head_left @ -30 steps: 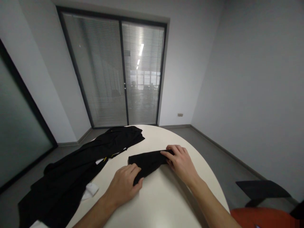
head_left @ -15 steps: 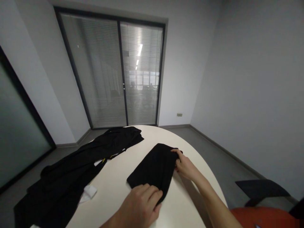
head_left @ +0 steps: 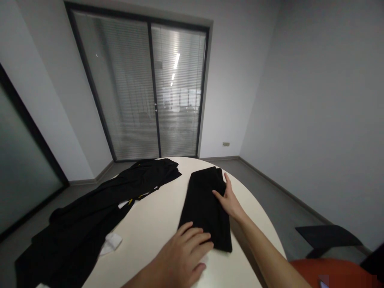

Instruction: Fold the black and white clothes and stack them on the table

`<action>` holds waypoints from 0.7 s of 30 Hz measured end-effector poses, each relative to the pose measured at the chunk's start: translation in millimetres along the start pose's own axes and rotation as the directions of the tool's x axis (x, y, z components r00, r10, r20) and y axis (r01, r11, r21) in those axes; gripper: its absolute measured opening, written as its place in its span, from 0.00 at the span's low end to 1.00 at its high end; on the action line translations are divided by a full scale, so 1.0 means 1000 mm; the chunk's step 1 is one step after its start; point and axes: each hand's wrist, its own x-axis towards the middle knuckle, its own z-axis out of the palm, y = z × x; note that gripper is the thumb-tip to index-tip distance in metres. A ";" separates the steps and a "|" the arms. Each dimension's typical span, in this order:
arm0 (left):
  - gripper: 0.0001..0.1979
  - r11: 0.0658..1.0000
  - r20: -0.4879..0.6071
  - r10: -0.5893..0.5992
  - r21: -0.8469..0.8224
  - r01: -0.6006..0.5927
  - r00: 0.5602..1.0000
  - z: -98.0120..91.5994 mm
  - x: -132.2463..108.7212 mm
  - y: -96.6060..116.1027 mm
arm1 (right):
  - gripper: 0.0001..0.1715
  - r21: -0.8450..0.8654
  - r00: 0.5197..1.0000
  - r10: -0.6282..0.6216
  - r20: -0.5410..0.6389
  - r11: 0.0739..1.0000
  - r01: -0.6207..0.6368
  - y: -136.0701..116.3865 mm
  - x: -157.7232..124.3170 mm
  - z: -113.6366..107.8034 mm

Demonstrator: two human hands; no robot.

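Observation:
A folded black garment [head_left: 204,200] lies flat on the white round table [head_left: 147,232], roughly a long rectangle; its exact kind does not show. My left hand [head_left: 187,250] rests with spread fingers on its near left edge. At the garment's right side is my right hand [head_left: 227,198], thumb on top of the cloth and fingers stretched along the far right edge. Neither hand is closed on the cloth. To the left lies a heap of black clothes [head_left: 99,212] with white tags and small yellow marks.
A white tag or piece of cloth [head_left: 111,243] sticks out from the heap. Right of the table stands a chair with an orange seat [head_left: 330,270] and a dark back [head_left: 328,235]. Beyond the table are glass panels with blinds [head_left: 180,120] and grey walls.
The folded garment has turned and shifted right, and it lies flatter. My right hand has opened from its pinch on the edge. My left fingers have uncurled and spread.

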 end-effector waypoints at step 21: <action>0.33 0.939 -0.050 -0.316 -0.160 0.304 0.948 0.021 -0.020 -0.034 | 0.35 -0.327 0.990 -0.008 0.141 0.943 0.054 0.023 0.064 -0.035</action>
